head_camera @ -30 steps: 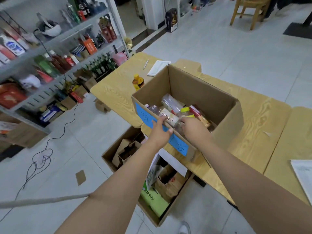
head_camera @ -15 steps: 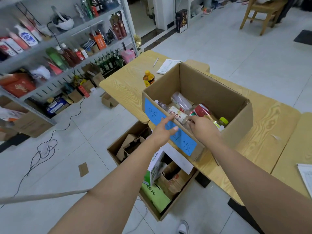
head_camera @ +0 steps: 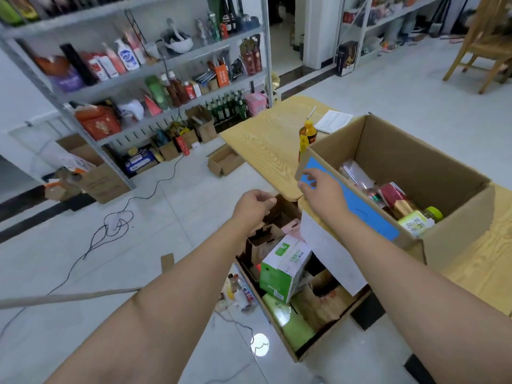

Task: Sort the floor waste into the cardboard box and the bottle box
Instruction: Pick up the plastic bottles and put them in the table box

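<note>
At the far left, a flat cardboard scrap [head_camera: 167, 261] lies on the floor at about nine o'clock from the cardboard box [head_camera: 336, 329]. A small heap of bottle litter [head_camera: 238, 293] lies just beside that box's left wall. We judge these to be the waste left to sort.

Our left hand [head_camera: 253, 206] hangs above the far corner of the cardboard box, its grip loosely curled round nothing. The cardboard box stands on the floor, partly under the surface [head_camera: 266, 139], with a green carton [head_camera: 285, 261] and folded card inside.

Our right hand [head_camera: 321, 187] is at the near left corner of the bottle box [head_camera: 410, 151], fingers slack over the blue label [head_camera: 365, 212]. Its grip is empty too, and we cannot tell whether it touches the wall. The bottle box sits on the surface at two o'clock from the cardboard box, with bottles and packets in it.

With both hands free, the step in hand looks like going down for the next piece. We would do well to:
- turn toward eight o'clock and take the litter beside the box first, since it is nearest;
- close round each bottle's body;
- keep clear of the black cable [head_camera: 116, 220] on the floor.

The flat scrap will likely need a fingertip worked under one edge.
</note>
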